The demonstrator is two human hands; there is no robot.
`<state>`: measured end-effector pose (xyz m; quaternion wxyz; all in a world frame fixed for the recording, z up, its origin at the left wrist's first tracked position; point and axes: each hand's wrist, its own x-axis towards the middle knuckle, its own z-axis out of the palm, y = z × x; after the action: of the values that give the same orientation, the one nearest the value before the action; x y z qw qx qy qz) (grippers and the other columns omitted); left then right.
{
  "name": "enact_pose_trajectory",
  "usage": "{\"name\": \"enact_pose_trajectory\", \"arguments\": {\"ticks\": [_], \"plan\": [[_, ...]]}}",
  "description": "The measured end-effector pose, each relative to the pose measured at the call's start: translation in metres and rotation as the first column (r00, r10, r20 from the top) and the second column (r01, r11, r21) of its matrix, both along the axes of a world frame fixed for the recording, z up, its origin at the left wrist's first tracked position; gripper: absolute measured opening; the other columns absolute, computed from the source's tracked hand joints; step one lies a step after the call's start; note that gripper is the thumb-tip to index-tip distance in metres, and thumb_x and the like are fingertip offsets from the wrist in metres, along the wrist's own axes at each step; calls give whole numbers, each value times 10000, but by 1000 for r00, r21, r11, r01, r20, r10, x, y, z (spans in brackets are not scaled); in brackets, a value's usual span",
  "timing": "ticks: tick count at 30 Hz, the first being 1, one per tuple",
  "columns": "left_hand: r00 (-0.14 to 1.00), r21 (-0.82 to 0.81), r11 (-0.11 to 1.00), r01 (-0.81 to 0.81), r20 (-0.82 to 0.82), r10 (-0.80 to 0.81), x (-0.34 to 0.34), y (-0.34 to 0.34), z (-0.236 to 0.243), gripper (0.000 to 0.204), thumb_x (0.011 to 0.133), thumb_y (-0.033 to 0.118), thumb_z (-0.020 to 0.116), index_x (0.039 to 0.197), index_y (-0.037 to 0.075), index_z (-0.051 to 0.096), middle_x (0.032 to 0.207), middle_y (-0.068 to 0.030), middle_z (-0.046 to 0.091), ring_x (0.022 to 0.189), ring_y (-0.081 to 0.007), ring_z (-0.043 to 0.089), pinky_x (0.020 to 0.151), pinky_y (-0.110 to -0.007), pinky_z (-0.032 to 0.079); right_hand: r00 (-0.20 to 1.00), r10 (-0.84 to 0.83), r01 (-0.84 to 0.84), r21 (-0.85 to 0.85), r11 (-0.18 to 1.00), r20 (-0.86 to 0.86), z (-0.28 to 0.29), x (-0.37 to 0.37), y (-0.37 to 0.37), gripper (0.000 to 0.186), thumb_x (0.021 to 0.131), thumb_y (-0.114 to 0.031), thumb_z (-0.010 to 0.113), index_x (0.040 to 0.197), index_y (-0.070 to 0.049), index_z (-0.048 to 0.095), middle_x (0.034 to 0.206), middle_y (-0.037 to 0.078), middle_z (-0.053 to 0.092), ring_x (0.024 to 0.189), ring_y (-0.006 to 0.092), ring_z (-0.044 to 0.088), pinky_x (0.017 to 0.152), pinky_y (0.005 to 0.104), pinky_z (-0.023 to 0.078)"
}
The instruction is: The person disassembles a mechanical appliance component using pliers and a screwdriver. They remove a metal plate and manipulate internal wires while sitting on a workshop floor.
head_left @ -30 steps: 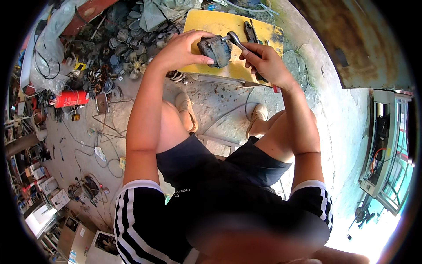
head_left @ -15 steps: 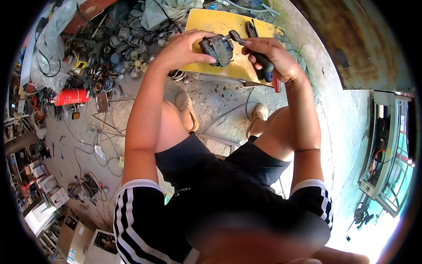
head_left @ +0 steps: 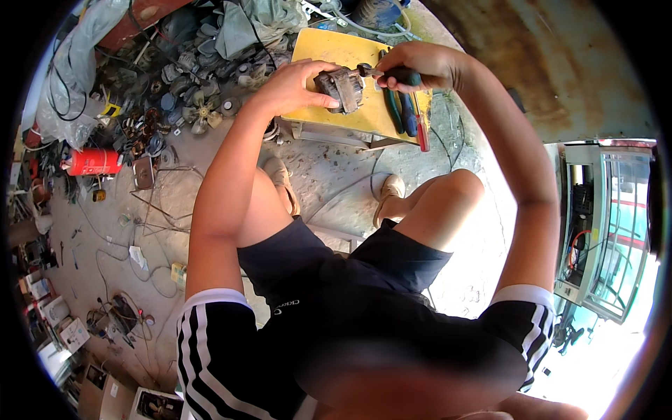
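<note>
A small dark motor point(head_left: 346, 91), grimy and ribbed, rests near the middle of a yellow-topped low table point(head_left: 318, 47). My left hand point(head_left: 297, 85) grips it from the left, thumb at the near side and fingers over the far side. My right hand point(head_left: 427, 64) is closed round a ratchet wrench point(head_left: 403, 75) with a dark handle. The wrench's head meets the motor's right end, where the exact fit is too small to make out. Just below my right hand lie dark-handled pliers point(head_left: 392, 110), a blue-handled tool point(head_left: 408, 117) and a red-handled screwdriver point(head_left: 422, 131).
Motor parts and fan pieces point(head_left: 203, 112) are heaped left of the table. A red cylinder point(head_left: 94, 162) lies farther left. Cables point(head_left: 115, 241) trail over the concrete floor. A rusty metal panel point(head_left: 560, 77) stands at the right, with a metal-framed glass cabinet point(head_left: 619, 231) nearer me.
My right hand has swung the wrench handle up and away from me, with the elbow moving out to the right. The left hand still grips the motor. The whole view has shifted slightly.
</note>
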<state>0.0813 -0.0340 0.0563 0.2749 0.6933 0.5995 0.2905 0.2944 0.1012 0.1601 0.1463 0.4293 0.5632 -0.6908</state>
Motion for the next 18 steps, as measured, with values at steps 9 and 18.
{"name": "enact_pose_trajectory", "arguments": {"ticks": [9,18], "plan": [[999,76,997,30,33,-32,-6,-2,-17,736,693,429,818,1330,154,572,1287,-161,600,1197,-317,552,1016,-387,422,933,86,-146,149,978,350,13,-33,-10,146,925,-70,434,829,-21,532,718,32,584,490,66,517,426,188,462],[957,254,967,-16,-276,88,12,-11,-42,722,898,534,579,1461,139,361,1423,-131,494,1353,-459,343,1139,-517,221,957,41,-182,481,858,288,-9,-26,-28,218,903,-92,419,754,3,548,614,50,496,434,124,393,372,256,334]]}}
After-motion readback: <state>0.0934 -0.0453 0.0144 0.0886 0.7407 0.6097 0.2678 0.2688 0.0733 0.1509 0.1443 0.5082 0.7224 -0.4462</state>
